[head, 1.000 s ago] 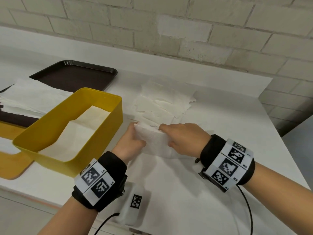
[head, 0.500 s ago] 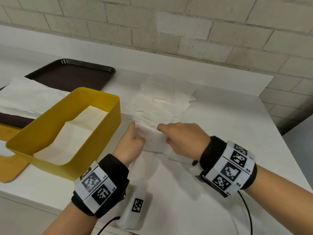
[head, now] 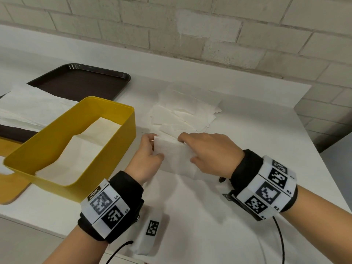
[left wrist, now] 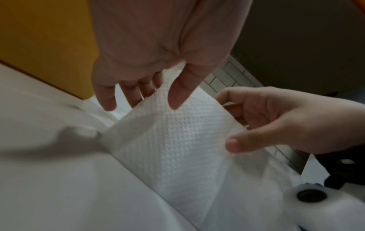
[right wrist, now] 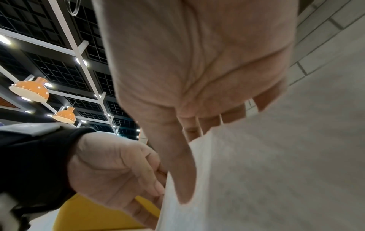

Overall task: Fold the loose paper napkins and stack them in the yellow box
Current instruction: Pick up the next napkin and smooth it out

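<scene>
A white embossed paper napkin [head: 174, 152] is held up just right of the yellow box [head: 114, 106]. My left hand [head: 150, 155] pinches its left edge, thumb in front and fingers behind [left wrist: 158, 96]. My right hand [head: 207, 153] pinches the right edge the same way [right wrist: 187, 150]. The napkin [left wrist: 177, 140] hangs slanted down to the table [right wrist: 266, 171]. Flat white napkins [head: 82, 147] lie inside the box. A pile of loose napkins [head: 187, 111] sits on the table beyond my hands.
A dark brown tray [head: 82, 80] lies at the back left, with large white paper sheets [head: 28, 109] beside it. An orange board [head: 9, 189] sits under the box's left end. A white tagged device [head: 150, 229] rests at the table's front edge. A brick wall runs along the back.
Both hands keep their hold on the napkin. Its far edge has come up off the table and slightly toward me, so the sheet now stands between the hands.
</scene>
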Demonstrator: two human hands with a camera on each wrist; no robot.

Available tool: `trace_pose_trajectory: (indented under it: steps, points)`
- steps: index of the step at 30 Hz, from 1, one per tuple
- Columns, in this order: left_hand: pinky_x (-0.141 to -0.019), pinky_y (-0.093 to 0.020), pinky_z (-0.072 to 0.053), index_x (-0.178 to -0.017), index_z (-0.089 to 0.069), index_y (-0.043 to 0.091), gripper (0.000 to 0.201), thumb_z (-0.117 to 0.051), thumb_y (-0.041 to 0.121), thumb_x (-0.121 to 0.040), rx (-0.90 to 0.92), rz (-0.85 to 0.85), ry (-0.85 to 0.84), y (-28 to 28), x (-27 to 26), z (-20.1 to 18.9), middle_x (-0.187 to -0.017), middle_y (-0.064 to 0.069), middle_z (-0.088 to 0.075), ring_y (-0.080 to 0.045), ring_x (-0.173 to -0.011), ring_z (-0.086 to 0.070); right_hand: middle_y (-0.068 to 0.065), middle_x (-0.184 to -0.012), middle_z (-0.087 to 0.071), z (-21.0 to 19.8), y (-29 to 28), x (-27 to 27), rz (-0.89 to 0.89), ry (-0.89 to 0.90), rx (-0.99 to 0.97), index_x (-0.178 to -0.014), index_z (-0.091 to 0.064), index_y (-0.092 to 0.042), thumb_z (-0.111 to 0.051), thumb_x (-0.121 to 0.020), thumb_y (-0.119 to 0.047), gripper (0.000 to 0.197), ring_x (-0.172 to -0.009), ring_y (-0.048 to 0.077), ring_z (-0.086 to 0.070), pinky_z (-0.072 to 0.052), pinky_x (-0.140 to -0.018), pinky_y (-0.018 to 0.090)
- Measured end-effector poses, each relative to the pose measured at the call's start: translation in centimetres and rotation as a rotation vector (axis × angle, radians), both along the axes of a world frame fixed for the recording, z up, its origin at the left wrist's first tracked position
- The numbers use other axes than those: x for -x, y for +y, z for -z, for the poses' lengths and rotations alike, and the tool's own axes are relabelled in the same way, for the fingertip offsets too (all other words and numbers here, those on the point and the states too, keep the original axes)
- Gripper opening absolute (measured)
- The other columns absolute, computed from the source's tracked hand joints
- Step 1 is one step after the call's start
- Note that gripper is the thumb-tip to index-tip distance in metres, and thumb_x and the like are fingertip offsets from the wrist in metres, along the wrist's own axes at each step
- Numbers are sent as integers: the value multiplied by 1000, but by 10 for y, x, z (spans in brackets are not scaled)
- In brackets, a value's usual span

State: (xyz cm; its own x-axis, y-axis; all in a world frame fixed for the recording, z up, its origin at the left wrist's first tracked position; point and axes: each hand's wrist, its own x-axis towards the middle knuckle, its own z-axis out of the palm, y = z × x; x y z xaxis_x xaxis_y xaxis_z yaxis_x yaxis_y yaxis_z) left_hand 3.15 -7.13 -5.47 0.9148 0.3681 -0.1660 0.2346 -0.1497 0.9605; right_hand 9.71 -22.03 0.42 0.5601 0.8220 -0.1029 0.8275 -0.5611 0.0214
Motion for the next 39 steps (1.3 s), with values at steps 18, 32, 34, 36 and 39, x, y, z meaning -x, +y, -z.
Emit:
trace_pose_trajectory:
  steps: [18, 32, 34, 36, 39]
  points:
    - [-94, -25, -40, -146, -6, 20, 85, -65, 18, -84, 91, -25, -53, -10, 7, -21, -129, 0, -43, -15, -118, -46, 4, -92, -57, -10, -1, -10, 87, 240, -278, -111, -39, -18, -43, -96, -19, 16, -81, 26, -56, -45, -70, 34]
    - [-94, -11, -40, -100, -61, 27, 35, -64, -1, -79, -179, 108, -308, 19, 36, -54, -107, 21, -61, 9, -104, -53, 15, -118, -51, -20, 36, -19, 195, 864, -1125, -104, -25, -33, -63, -83, -2, 53, -98, 23, -58, -52, -86, 39]
    - [-86, -6, -42, -95, -67, 24, 33, -61, -5, -82, -162, 149, -249, 25, 46, -64, -104, 22, -64, 9, -99, -56, 14, -128, -41, -34, 41, -26, 65, 766, -1076, -104, -30, -37, -66, -76, -1, 58, -99, 18, -56, -52, -83, 34]
    - [-79, -3, -44, -91, -70, 26, 33, -60, -4, -83, -153, 143, -190, 33, 56, -74, -102, 22, -67, 9, -96, -59, 6, -112, -52, -48, 46, -30, -49, 754, -943, -99, -42, -34, -62, -80, 6, 48, -91, 9, -56, -51, -78, 26]
    - [-76, -10, -50, -88, -73, 23, 28, -60, -2, -83, -79, 137, -116, 48, 71, -89, -98, 15, -71, 2, -89, -65, -9, -87, -62, -66, 61, -28, -164, 710, -713, -82, -60, -21, -59, -83, 6, 27, -80, -4, -58, -44, -78, 11]
